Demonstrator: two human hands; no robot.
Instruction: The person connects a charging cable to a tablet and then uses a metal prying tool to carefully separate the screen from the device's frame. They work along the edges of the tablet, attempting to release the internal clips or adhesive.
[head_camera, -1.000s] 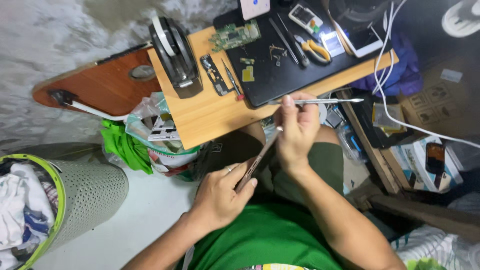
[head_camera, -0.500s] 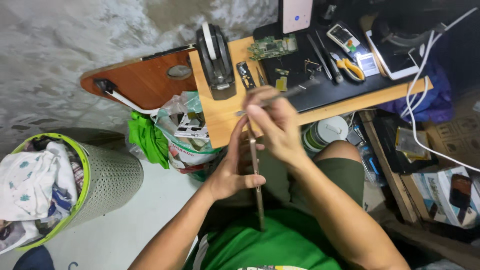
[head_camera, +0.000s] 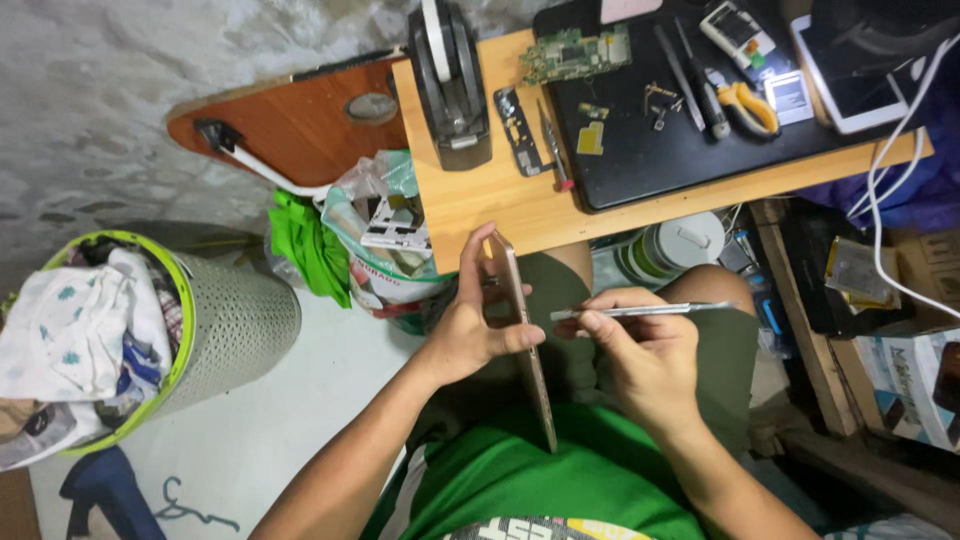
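My left hand (head_camera: 470, 335) grips a thin gold-edged phone (head_camera: 525, 340), held edge-on above my lap in the head view. My right hand (head_camera: 640, 355) holds silver metal tweezers (head_camera: 640, 311), their tip pointing left and close to the phone's edge. Both hands hover over my green shirt and olive shorts, just below the front edge of a small wooden table (head_camera: 500, 200).
On the table lie a black mat (head_camera: 690, 150) with a circuit board (head_camera: 575, 52), small parts, screwdrivers, yellow-handled cutters (head_camera: 748, 105) and a white tablet (head_camera: 860, 85). A tape dispenser (head_camera: 448, 75) stands at its left. A stuffed plastic bag (head_camera: 385, 250) and a laundry basket (head_camera: 200, 330) sit left; boxes and cables right.
My hands dropped from the table edge toward my lap. The phone stayed edge-on in my left hand, and the tweezers now point sideways at its edge. The camera view shifted right.
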